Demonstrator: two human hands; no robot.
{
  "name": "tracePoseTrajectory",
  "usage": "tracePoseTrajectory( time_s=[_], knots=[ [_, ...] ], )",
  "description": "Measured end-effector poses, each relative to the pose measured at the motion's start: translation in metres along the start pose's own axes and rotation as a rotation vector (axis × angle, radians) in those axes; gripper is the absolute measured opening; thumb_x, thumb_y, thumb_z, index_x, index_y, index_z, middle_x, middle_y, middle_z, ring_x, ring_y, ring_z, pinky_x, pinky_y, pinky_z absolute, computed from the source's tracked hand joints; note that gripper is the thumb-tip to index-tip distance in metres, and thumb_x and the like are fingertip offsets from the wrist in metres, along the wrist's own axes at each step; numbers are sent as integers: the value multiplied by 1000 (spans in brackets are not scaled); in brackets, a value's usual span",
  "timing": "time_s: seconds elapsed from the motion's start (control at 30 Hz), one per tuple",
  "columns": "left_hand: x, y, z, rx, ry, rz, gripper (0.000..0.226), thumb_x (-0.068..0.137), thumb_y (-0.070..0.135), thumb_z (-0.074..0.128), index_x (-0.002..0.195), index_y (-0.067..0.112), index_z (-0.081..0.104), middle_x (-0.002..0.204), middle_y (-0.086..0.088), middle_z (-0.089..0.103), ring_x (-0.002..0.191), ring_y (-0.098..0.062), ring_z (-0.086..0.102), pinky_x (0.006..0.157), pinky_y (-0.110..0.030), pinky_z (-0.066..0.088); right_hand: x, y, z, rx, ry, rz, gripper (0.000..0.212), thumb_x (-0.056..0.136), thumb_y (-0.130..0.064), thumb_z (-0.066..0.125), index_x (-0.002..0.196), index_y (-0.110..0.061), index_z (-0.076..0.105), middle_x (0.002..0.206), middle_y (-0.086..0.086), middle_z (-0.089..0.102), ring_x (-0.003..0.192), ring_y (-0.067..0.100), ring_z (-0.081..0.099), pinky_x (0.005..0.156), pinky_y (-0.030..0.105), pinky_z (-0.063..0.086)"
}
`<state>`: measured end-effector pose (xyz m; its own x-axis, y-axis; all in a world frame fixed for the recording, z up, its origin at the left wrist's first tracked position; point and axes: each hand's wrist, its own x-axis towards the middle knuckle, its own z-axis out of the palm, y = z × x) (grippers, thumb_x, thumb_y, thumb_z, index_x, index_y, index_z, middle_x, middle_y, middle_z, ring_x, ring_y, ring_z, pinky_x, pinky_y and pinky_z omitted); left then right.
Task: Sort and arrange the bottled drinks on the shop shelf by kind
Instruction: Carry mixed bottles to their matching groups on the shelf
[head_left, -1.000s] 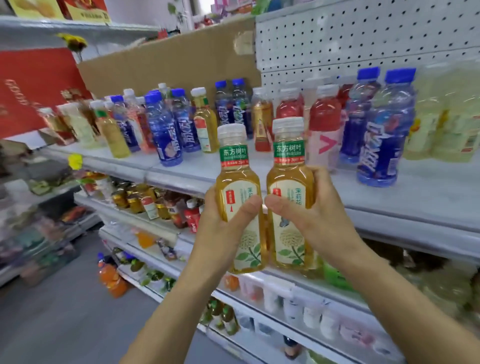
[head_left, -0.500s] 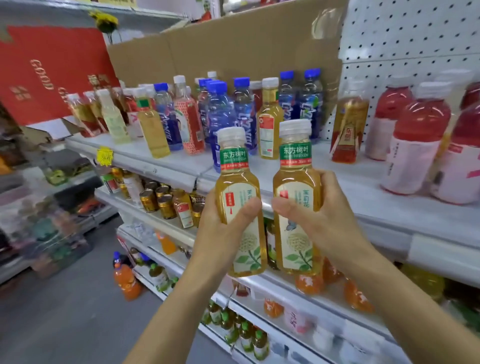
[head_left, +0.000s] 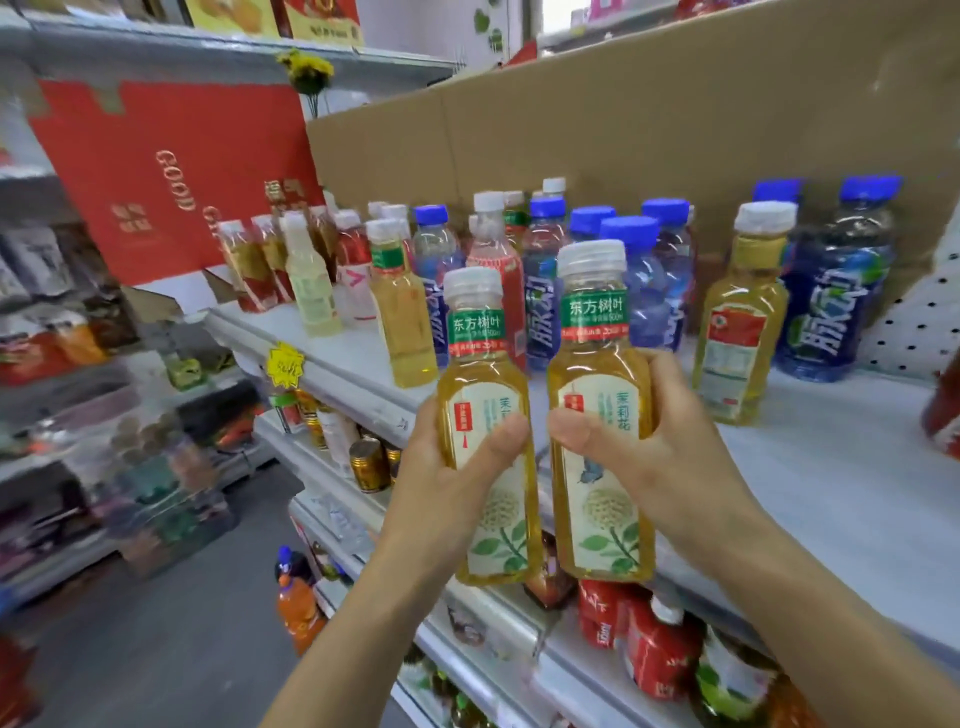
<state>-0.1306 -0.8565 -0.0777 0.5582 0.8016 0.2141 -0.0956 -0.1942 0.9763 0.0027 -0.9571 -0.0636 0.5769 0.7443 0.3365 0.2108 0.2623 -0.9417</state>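
Bottled drinks under inspection: two matching clear plastic tea bottles with white caps and green neck bands, held upright, side by side, in front of the white shelf (head_left: 841, 499). Left hand (head_left: 441, 499) is closed round the left tea bottle (head_left: 485, 431), thumb across its label; right hand (head_left: 660, 467) is closed round the right tea bottle (head_left: 597, 415), likewise. Palms hide the bottles' outer sides. Behind stand a yellow oblong bottle (head_left: 740, 332) and blue-capped bottles (head_left: 831, 301). Lower shelves are blurred. Since half a second ago, the view has swung left; the red drinks have left view.
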Motion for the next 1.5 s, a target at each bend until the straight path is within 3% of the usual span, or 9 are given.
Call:
tracePoseTrajectory(
  time_s=[0.1, 0.2, 0.37, 0.73, 1.0, 1.13, 1.27, 1.37, 1.5],
  knots=[
    [27, -6, -21, -11, -17, 17, 62, 63, 60, 68, 118, 34, 58, 100, 11, 76, 89, -12, 74, 76, -34, 59, 26, 5, 25, -17, 1, -8, 60, 65, -32, 82, 115, -25, 50, 91, -9, 74, 78, 12, 74, 62, 27, 59],
    [53, -12, -48, -42, -54, 16, 59, 63, 57, 69, 116, 34, 58, 97, 11, 76, 86, -10, 74, 69, -27, 59, 48, 12, 54, -29, 12, -20, 62, 64, -34, 82, 116, -25, 49, 96, -8, 74, 82, 14, 75, 67, 32, 61],
    [100, -25, -105, -64, -158, 12, 59, 62, 55, 69, 116, 32, 59, 96, 10, 76, 85, -11, 75, 65, -23, 58, 75, 25, 112, -40, 94, -14, 60, 65, -32, 80, 116, -27, 49, 92, -12, 73, 78, 10, 74, 57, 21, 57],
    [193, -41, -228, -80, -373, -16, 58, 63, 52, 71, 117, 30, 60, 96, 7, 76, 85, -13, 74, 68, -26, 59, 126, 43, 240, -129, 340, 26, 70, 56, -45, 80, 117, -29, 50, 94, -9, 74, 79, 7, 73, 59, 21, 56],
    [235, -51, -243, -136, -370, -13, 60, 61, 57, 72, 112, 27, 62, 96, -1, 76, 87, -22, 74, 74, -43, 62, 140, 49, 254, -226, 452, 51, 70, 51, -50, 78, 113, -34, 49, 92, -11, 73, 78, 8, 73, 59, 24, 58],
    [249, -51, -233, -176, -350, 38, 51, 65, 54, 72, 109, 33, 60, 94, 3, 75, 87, -20, 74, 75, -43, 62, 139, 42, 242, -224, 525, 12, 75, 53, -46, 77, 120, -29, 48, 95, -7, 73, 80, 9, 73, 58, 23, 58],
    [264, -48, -216, -192, -355, 163, 53, 73, 44, 70, 122, 39, 49, 101, 9, 73, 91, -9, 72, 77, -30, 60, 137, 37, 229, -259, 606, -22, 72, 59, -39, 77, 123, -28, 46, 88, -11, 71, 74, 4, 71, 52, 14, 53],
    [277, -54, -204, -198, -336, 227, 68, 75, 41, 71, 135, 30, 40, 105, 9, 71, 94, -5, 71, 78, -26, 59, 135, 36, 224, -327, 662, -9, 73, 58, -44, 76, 121, -32, 43, 99, -4, 66, 76, 4, 71, 51, 18, 54],
    [291, -66, -193, -191, -340, 247, 70, 81, 32, 74, 138, 33, 33, 113, 10, 68, 95, 1, 68, 71, -13, 54, 133, 35, 224, -390, 733, 2, 72, 55, -50, 75, 117, -37, 41, 105, -2, 63, 80, 10, 70, 60, 25, 56]
  ],
)
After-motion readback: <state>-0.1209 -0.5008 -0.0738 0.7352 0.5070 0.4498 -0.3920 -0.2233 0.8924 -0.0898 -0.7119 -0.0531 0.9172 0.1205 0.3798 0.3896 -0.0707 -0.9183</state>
